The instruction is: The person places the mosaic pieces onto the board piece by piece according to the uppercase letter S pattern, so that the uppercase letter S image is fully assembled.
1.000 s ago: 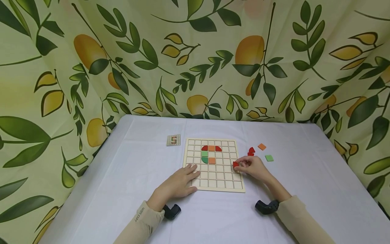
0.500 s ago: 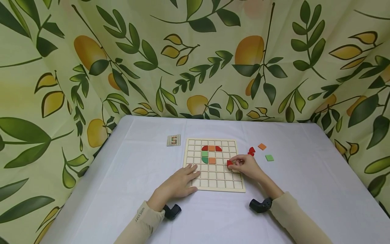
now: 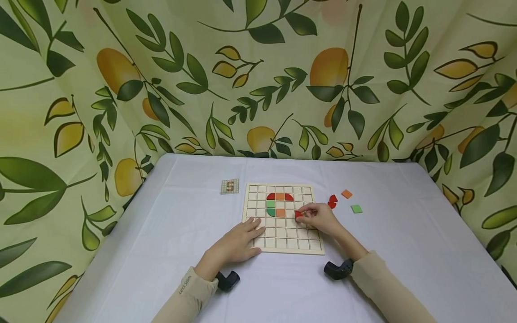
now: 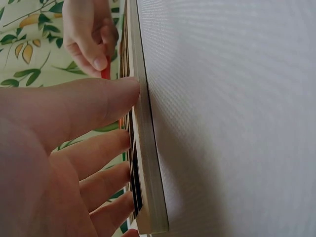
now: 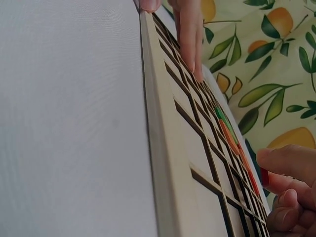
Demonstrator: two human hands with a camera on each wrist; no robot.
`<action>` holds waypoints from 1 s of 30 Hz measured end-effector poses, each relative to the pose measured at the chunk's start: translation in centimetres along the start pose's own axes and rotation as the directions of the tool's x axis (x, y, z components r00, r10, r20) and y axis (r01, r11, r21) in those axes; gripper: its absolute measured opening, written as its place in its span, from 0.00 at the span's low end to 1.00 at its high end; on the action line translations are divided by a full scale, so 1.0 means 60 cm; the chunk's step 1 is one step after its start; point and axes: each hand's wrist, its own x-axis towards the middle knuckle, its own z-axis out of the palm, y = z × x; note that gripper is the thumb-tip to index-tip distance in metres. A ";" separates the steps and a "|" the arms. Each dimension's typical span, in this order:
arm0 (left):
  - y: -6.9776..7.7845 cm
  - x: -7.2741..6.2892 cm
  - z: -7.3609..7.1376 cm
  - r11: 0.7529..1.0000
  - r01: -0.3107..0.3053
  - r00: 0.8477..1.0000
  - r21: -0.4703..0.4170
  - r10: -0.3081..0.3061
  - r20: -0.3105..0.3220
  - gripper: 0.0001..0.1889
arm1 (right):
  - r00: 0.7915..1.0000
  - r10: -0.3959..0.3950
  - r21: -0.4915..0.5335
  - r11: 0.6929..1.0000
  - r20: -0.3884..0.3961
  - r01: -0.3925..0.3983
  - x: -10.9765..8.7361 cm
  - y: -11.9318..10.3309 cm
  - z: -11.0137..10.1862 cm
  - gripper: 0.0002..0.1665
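Note:
A wooden grid board (image 3: 294,244) lies on the table. My left hand (image 3: 239,239) rests on its near left part, fingers spread and thumb at the front edge. Between thumb and forefinger, my right hand (image 3: 321,218) pinches a red tile (image 3: 298,214) over the board's right half. In the right wrist view that red tile (image 5: 264,177) shows close above the grid. Set in the board are an orange square (image 3: 280,196) between two red quarter-round tiles, a light green square (image 3: 270,204), a dark green quarter-round tile (image 3: 271,212) and a second orange square (image 3: 280,213).
Right of the board lie loose red tiles (image 3: 332,201), an orange square tile (image 3: 346,194) and a green square tile (image 3: 357,209). A small card (image 3: 230,186) with a coloured grid pattern lies beyond the board's left corner. A leaf-patterned curtain (image 3: 266,89) hangs behind the table.
My right hand has moved left over the board, carrying the red tile from the right edge inward. The left hand has stayed in place.

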 end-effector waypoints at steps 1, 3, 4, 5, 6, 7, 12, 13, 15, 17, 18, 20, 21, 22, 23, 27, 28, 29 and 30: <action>0.000 0.000 0.000 1.000 0.000 1.000 -0.002 0.000 0.001 0.30 | 1.000 0.004 -0.001 1.000 -0.001 -0.004 0.001 -0.001 0.001 0.16; 0.000 0.000 0.000 1.000 0.001 1.000 -0.003 -0.001 0.002 0.30 | 1.000 0.016 -0.001 1.000 -0.005 -0.016 0.003 -0.002 0.004 0.16; 0.000 -0.001 0.000 1.000 0.001 1.000 -0.002 -0.001 0.002 0.30 | 1.000 0.014 -0.004 1.000 -0.003 -0.014 0.004 -0.003 0.005 0.16; 0.000 -0.001 0.000 1.000 0.001 1.000 -0.002 -0.001 0.003 0.30 | 1.000 0.020 -0.003 1.000 -0.004 -0.020 0.005 -0.004 0.006 0.16; 0.000 -0.001 0.000 1.000 0.002 1.000 -0.001 -0.002 0.003 0.30 | 1.000 0.024 -0.002 1.000 -0.007 -0.024 0.006 -0.005 0.007 0.15; 0.000 -0.001 0.000 1.000 0.003 1.000 -0.001 -0.003 0.003 0.30 | 1.000 0.021 -0.004 1.000 -0.007 -0.021 0.007 -0.005 0.008 0.16; 0.000 -0.001 0.000 1.000 0.007 1.000 -0.002 -0.007 0.004 0.30 | 1.000 0.004 -0.007 1.000 -0.008 -0.004 0.010 -0.005 0.012 0.16; 0.000 -0.001 0.000 1.000 0.007 1.000 -0.003 -0.007 0.005 0.30 | 1.000 -0.003 -0.008 1.000 -0.006 0.003 0.011 -0.005 0.013 0.16; 0.000 -0.001 0.000 1.000 0.008 1.000 -0.005 -0.008 0.005 0.30 | 1.000 -0.009 -0.010 1.000 -0.006 0.009 0.013 -0.004 0.016 0.15; 0.001 -0.001 0.000 1.000 0.008 1.000 -0.007 -0.008 0.006 0.30 | 1.000 -0.011 -0.009 1.000 -0.003 0.011 0.015 -0.005 0.019 0.15; 0.000 -0.001 0.000 1.000 0.008 1.000 -0.008 -0.008 0.006 0.30 | 1.000 -0.011 -0.011 1.000 -0.002 0.011 0.016 -0.005 0.020 0.15; 0.000 -0.001 0.000 1.000 0.007 1.000 -0.006 -0.007 0.005 0.30 | 1.000 -0.008 -0.010 1.000 -0.001 0.008 0.018 -0.006 0.022 0.14; 0.000 -0.001 0.000 1.000 0.007 1.000 -0.004 -0.007 0.005 0.30 | 1.000 -0.009 -0.011 1.000 -0.002 0.009 0.020 -0.006 0.023 0.14; 0.000 -0.001 0.001 1.000 0.006 1.000 -0.003 -0.006 0.004 0.30 | 1.000 -0.009 -0.011 1.000 -0.002 0.009 0.020 -0.007 0.024 0.14; 0.000 -0.001 0.001 1.000 0.006 1.000 -0.003 -0.006 0.003 0.30 | 1.000 -0.013 -0.015 1.000 -0.003 0.013 0.021 -0.008 0.025 0.14; 0.000 -0.001 0.000 1.000 0.003 1.000 -0.004 -0.003 0.001 0.30 | 0.999 -0.029 -0.041 0.999 -0.014 0.028 0.025 -0.009 0.028 0.13; 0.000 0.000 0.000 1.000 0.003 1.000 -0.004 -0.003 0.002 0.30 | 0.999 -0.031 -0.046 0.999 -0.015 0.030 0.026 -0.009 0.029 0.13; 0.000 0.000 0.001 1.000 0.002 1.000 -0.005 -0.002 0.002 0.30 | 0.999 -0.032 -0.053 0.998 -0.018 0.031 0.026 -0.009 0.029 0.13; 0.000 0.000 0.001 1.000 0.001 1.000 -0.004 -0.001 0.003 0.30 | 0.999 -0.032 -0.056 0.998 -0.021 0.030 0.027 -0.010 0.030 0.13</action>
